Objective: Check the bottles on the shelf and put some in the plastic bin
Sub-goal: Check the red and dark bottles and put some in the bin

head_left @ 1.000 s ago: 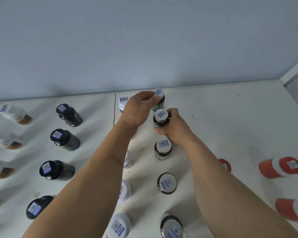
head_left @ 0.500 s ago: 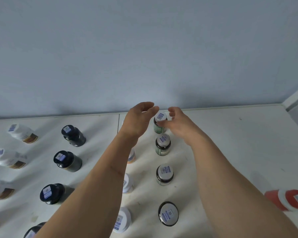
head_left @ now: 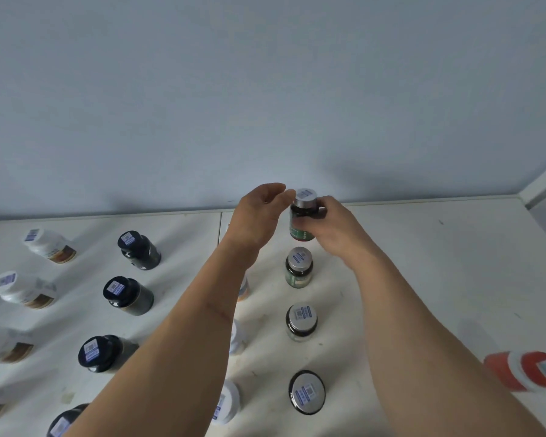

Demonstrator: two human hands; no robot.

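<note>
My right hand (head_left: 334, 228) grips a dark green bottle (head_left: 301, 220) with a silver cap, at the far end of a column of like bottles on the white shelf (head_left: 423, 263). The bottle looks lifted a little off the shelf. My left hand (head_left: 259, 212) hovers just left of its cap, fingers loosely curled, fingertips near the cap; whether they touch it I cannot tell. Three more green bottles stand in line below it, the nearest (head_left: 299, 271). No plastic bin is in view.
Black bottles (head_left: 128, 294) form a column on the left, with white bottles (head_left: 49, 246) further left. More white bottles are partly hidden under my left forearm. A red bottle (head_left: 527, 370) stands at the right edge. The grey wall runs behind the shelf.
The right hand has closed round the far green bottle and raised it slightly. The left hand stays beside the cap. The camera has tilted up, showing more wall.
</note>
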